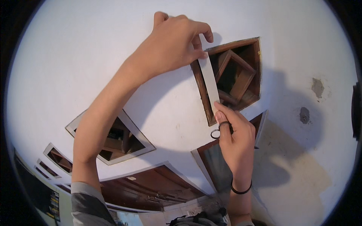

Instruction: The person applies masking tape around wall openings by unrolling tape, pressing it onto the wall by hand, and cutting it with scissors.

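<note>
A pale strip, perhaps tape or paper [208, 76], runs across the left part of a wooden-framed vent opening [259, 67] in the white wall. My left hand [181, 42] pinches its upper end between thumb and a finger, the other fingers raised. Lower down, my right hand [236, 127] grips the strip's bottom end between thumb and forefinger. Black-handled scissors [215, 134] hang from that same hand, with a finger loop around the thumb and the dark tip showing past the hand's far side. Much of the scissors is hidden by the hand.
Below left is another vent opening with a pale frame [150, 149]. A window [209, 161] stands below my right hand, and brown double doors [133, 189] are lower left. The right wall [297, 84] bears two grey patches [318, 88]. A dark bag-like thing [195, 220] lies at the bottom.
</note>
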Action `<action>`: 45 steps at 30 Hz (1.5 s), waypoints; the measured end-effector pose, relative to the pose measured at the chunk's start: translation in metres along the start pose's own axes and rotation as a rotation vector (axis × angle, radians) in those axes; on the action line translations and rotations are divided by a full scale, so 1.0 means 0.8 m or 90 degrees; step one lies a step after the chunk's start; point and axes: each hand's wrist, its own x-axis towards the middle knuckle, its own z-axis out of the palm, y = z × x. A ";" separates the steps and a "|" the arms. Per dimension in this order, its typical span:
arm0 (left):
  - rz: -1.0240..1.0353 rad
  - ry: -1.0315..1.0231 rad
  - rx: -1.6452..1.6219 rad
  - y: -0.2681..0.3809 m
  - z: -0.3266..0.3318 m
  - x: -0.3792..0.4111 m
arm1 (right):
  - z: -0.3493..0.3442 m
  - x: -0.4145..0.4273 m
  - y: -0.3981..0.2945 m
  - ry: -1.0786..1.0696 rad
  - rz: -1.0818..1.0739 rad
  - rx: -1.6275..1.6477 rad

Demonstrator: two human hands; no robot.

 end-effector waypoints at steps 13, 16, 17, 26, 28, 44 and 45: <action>-0.012 0.104 0.059 0.012 0.020 -0.042 | 0.002 0.005 -0.003 -0.108 0.068 -0.060; -0.036 0.080 0.057 0.021 0.014 -0.039 | -0.002 0.008 -0.009 -0.127 0.092 -0.077; -0.038 0.076 0.053 0.021 0.013 -0.039 | -0.002 0.008 -0.010 -0.119 0.083 -0.073; 0.015 0.114 0.068 0.015 0.003 -0.031 | 0.007 0.027 -0.006 -0.114 0.041 -0.114; -0.050 0.006 0.018 0.038 -0.021 -0.022 | 0.007 0.031 -0.006 -0.141 0.058 -0.139; -0.063 -0.056 0.021 0.047 -0.025 -0.028 | 0.012 0.039 -0.013 -0.167 0.021 -0.224; -0.060 -0.050 0.034 0.047 -0.025 -0.028 | 0.012 0.040 -0.013 -0.177 0.023 -0.228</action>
